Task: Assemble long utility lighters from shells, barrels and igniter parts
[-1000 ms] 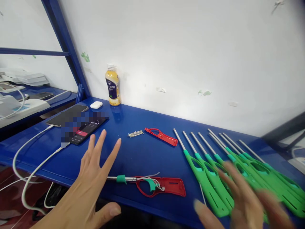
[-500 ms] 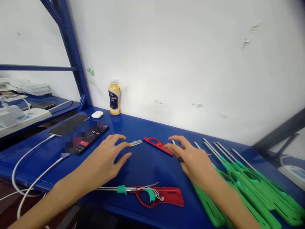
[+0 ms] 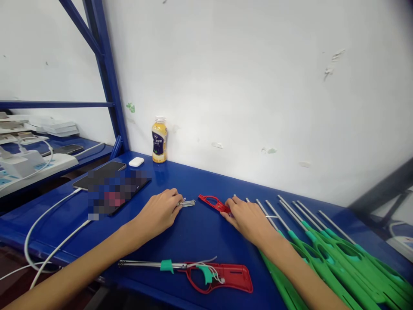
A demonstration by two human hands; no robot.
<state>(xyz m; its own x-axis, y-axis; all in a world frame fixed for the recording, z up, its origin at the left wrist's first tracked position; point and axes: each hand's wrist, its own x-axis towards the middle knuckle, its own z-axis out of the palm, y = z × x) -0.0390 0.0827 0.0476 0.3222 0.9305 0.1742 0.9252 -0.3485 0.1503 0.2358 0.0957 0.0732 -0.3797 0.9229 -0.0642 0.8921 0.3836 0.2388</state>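
Note:
My left hand [image 3: 162, 209] has thumb and fingers closed on one end of a small clear lighter tank [image 3: 188, 203], which lies low over the blue table. Across from it, my right hand [image 3: 247, 216] grips the near end of a red lighter shell half [image 3: 211, 200]; its fingers hide that end. Closer to me lies another red lighter half [image 3: 237, 277], open side up. It carries a metal tube [image 3: 142, 264], a green trigger [image 3: 205, 274], a green collar [image 3: 167, 265] and thin white wires.
Several green long-nosed lighters [image 3: 342, 258] are spread at the right, partly under my right forearm. A yellow bottle [image 3: 159, 140], a white earphone case [image 3: 136, 162] and two phones with white cables [image 3: 29, 234] stand or lie at the left. A white wall [image 3: 226, 86] closes the back.
Both hands have come down and closed, the left on the clear tank, the right on the red shell half. The view has tilted slightly, shifting everything a little lower.

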